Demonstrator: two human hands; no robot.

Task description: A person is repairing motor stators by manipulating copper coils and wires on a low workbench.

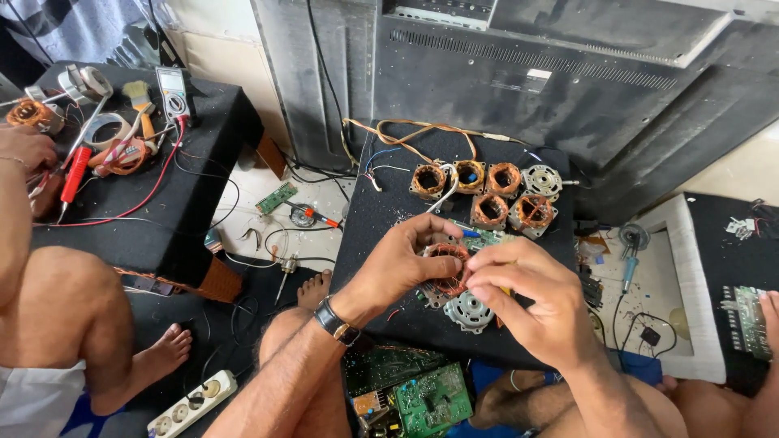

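My left hand [403,264], with a black watch on the wrist, grips a round motor stator wound with copper wire [449,270] over a black box top [381,211]. My right hand [531,300] pinches at the stator's right edge with fingertips closed on it. A silver motor end cover [468,311] lies just below the stator. A blue-handled tool [465,232] pokes out behind my left fingers.
Several more copper-wound stators [491,195] and a silver cover [541,180] sit at the box's far end. Green circuit boards [430,397] lie by my knees. Another person sits at left beside a black box with a multimeter [172,93] and red probe [75,174]. A power strip [191,401] lies on the floor.
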